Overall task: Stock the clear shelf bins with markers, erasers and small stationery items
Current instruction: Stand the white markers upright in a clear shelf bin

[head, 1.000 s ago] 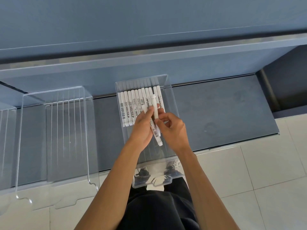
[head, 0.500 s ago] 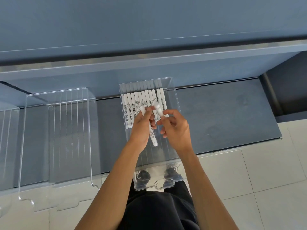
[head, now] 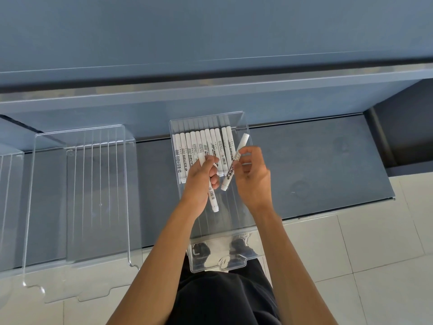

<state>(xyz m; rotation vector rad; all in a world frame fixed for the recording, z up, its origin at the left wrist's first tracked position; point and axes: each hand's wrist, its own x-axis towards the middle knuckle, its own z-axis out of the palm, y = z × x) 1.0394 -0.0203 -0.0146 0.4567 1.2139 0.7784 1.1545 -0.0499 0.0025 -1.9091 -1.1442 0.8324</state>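
A clear bin stands on the grey shelf, its far half lined with a row of several white markers. Over the bin my left hand grips one white marker that points down towards me. My right hand pinches a second white marker, tilted with its cap end up and to the right, above the row's right end. The two hands are a small gap apart.
A second, wider clear bin with nothing visible inside sits to the left, and the edge of a third shows at the far left. The grey shelf extends right. A higher shelf edge runs overhead. White floor tiles lie below.
The hands have drawn apart. My right hand has taken one marker from the left hand's pair and tilted it up to the right; the left hand keeps the other.
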